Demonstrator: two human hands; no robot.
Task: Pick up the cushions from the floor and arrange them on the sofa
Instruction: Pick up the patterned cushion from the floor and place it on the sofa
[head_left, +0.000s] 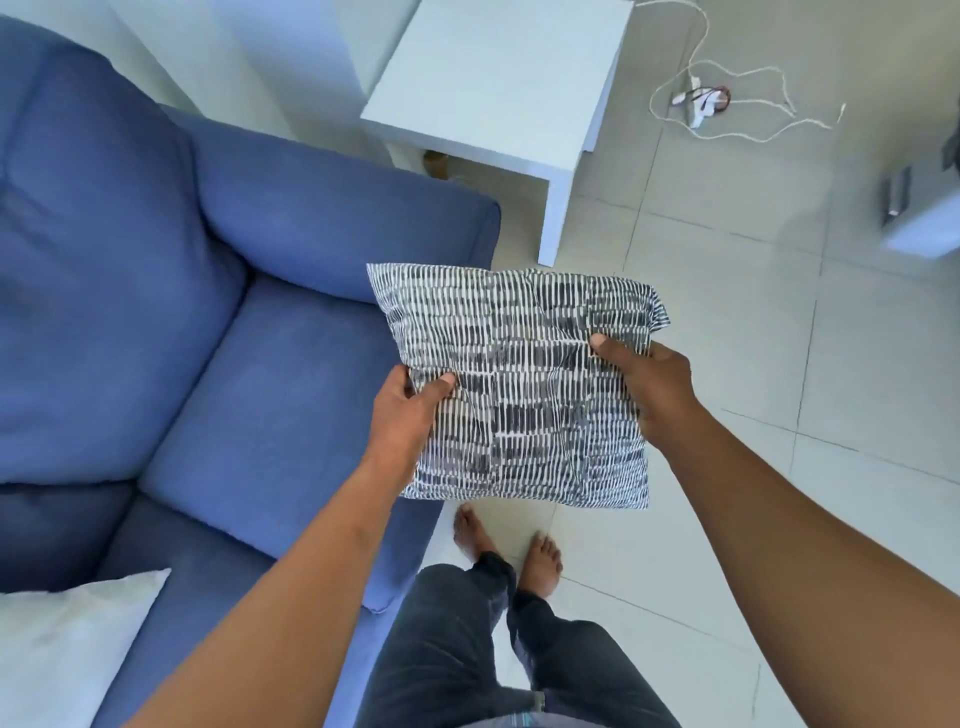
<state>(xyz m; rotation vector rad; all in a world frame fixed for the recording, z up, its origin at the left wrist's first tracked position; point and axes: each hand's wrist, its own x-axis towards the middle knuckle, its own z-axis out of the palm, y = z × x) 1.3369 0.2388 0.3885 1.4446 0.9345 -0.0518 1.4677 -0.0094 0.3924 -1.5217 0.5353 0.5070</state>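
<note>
We clamp our left hand and right hand on opposite cushion edges, keeping it flat for the sofa at our left

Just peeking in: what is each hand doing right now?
Left hand: closed on the patterned cushion, left edge.
Right hand: closed on its right edge.

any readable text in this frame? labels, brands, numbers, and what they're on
None readable.
Patterned cushion, held by the left hand and right hand: dash print only, no letters.
Blue sofa, white cushion, white side table: no label visible.
Cables on the floor, dark object at right: too small or blurred to tell.
</note>
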